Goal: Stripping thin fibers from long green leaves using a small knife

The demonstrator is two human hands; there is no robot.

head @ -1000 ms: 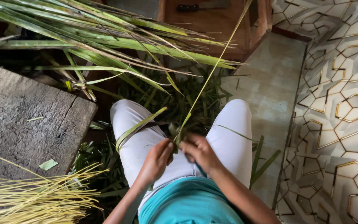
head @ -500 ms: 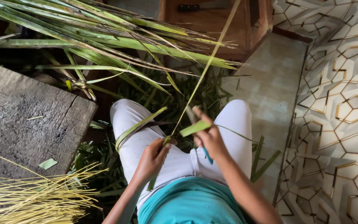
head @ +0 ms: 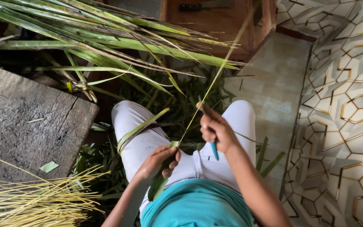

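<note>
Left of the person's lap, a bundle of stripped yellow ribs (head: 30,206) is lying beside a grey wooden slab (head: 26,126). Over the lap, the left hand (head: 158,162) is pinching the base of a palm leaflet (head: 158,185), fingers closed around it, while its pale midrib (head: 215,77) is running up and away. The right hand (head: 215,130) is gripping a teal-handled knife (head: 213,149), fist shut. Keeping the rib taut and the blade shallow along it would likely give a clean strip.
</note>
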